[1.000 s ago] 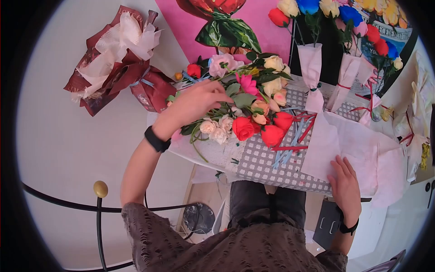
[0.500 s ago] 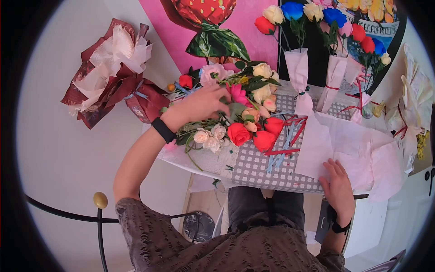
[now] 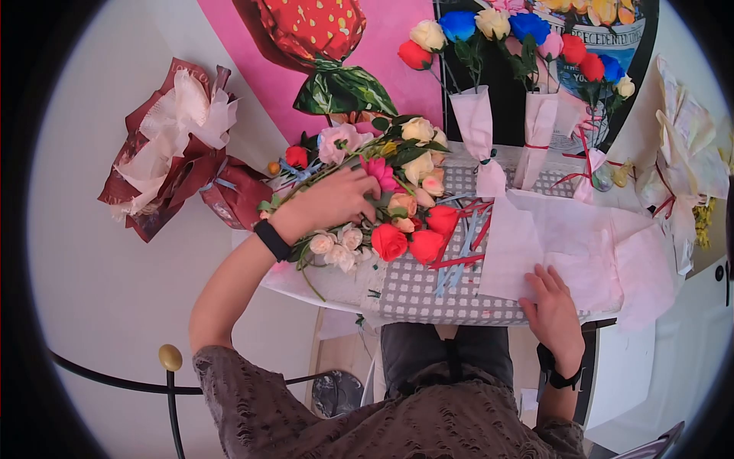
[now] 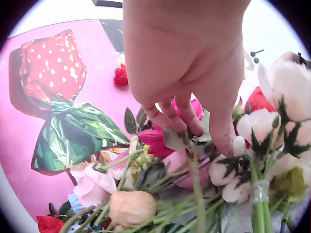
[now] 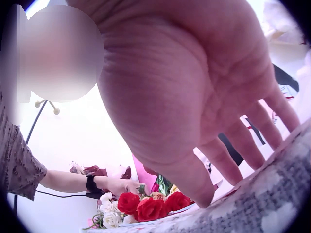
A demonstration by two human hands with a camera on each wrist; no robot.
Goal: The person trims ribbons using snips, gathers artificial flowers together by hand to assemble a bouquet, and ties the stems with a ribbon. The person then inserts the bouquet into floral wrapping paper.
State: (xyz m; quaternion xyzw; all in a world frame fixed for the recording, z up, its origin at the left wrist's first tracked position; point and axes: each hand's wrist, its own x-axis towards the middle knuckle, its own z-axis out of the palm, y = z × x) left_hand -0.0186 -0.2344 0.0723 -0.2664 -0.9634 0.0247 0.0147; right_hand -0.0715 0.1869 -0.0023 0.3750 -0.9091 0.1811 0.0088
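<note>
1. Grey-and-white checked cloth (image 3: 417,294): on the table, in front of the person.
2. Heap of loose multicoloured flowers (image 3: 401,204): left part of the table, left hand (image 3: 329,203) among them.
3. Dark-red paper bouquet (image 3: 180,176): left of the heap.
4. Pale-pink paper sheet (image 3: 554,229): right side, right hand (image 3: 554,317) at its near edge.
5. Thin red and light-blue ribbons (image 3: 460,275): between heap and sheet.
6. Upright pale-pink paper-wrapped flower bunches (image 3: 539,130): behind the sheet.
7. Flat pink painting (image 3: 413,46): behind the heap.
</note>
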